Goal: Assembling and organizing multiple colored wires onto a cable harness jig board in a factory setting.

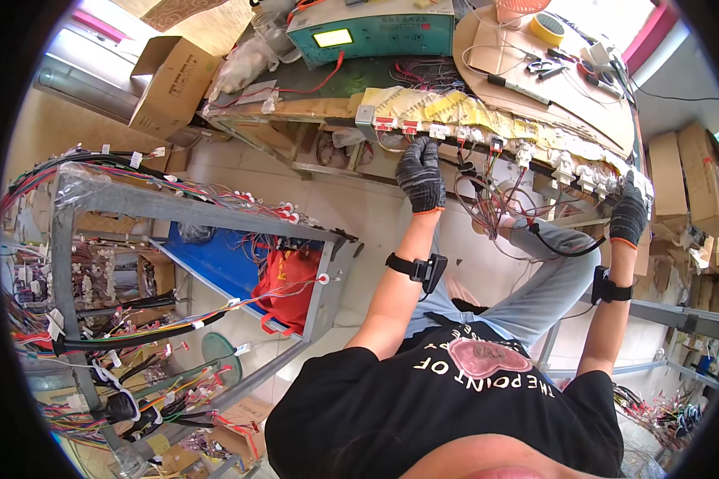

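Observation:
A long row of wire connectors runs along the front edge of the bench, backed by a yellow taped strip [463, 108]. My left hand [422, 177], in a dark grey knit glove, has its fingers bunched at a white connector [438, 132] in the row, just right of a red one [410, 127]. At the far right end of the row, my right hand [629, 214], gloved alike, holds its fingers together against the last white connectors; what they grip is hidden. Between the hands a tangled wire harness [491, 209] of brown and red wires hangs from the row above my legs.
A teal tester box [371, 36] with a lit screen stands on the bench. Pliers and a black marker lie on a cardboard sheet [487, 60] at right. On the left, a metal rack [136, 206] carries many harnesses near a blue tray [208, 259] with a red bag [286, 291].

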`<state>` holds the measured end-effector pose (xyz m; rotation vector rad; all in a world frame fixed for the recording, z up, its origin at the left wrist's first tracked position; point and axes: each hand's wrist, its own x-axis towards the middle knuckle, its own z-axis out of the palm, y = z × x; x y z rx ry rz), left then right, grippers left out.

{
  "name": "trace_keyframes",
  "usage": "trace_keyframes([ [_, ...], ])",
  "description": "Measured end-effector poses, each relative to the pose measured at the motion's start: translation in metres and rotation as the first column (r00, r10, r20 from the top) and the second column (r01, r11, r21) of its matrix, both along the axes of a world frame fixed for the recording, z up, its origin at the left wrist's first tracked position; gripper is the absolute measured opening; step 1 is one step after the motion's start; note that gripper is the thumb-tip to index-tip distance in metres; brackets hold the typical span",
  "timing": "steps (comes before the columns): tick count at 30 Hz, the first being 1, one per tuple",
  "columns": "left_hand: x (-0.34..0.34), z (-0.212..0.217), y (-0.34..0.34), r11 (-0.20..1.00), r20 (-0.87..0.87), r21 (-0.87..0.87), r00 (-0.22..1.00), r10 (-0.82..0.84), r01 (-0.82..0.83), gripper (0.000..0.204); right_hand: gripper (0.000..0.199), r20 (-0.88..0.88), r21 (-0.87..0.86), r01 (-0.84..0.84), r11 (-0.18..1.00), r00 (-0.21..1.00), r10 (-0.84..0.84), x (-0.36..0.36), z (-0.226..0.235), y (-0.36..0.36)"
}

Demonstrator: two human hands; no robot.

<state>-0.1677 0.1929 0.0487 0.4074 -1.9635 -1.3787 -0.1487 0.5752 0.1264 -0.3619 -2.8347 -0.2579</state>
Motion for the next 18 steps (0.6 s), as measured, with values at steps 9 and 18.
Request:
trace_keyframes([
  [9,0.003,-0.002,-0.003,1.0,-0.031,-0.023,1.0,0.0,0.0,0.016,0.036,-0.041,-0.083,-0.063,0.995,0.997,0.059,0.001,0.007,-0.007],
  [18,0.001,0.031,-0.006,0.986,-0.149,-0.146,0.984,-0.098,0.076,0.014,0.05,-0.184,-0.078,-0.08,0.994,0.981,0.065,0.022,0.032,-0.011],
])
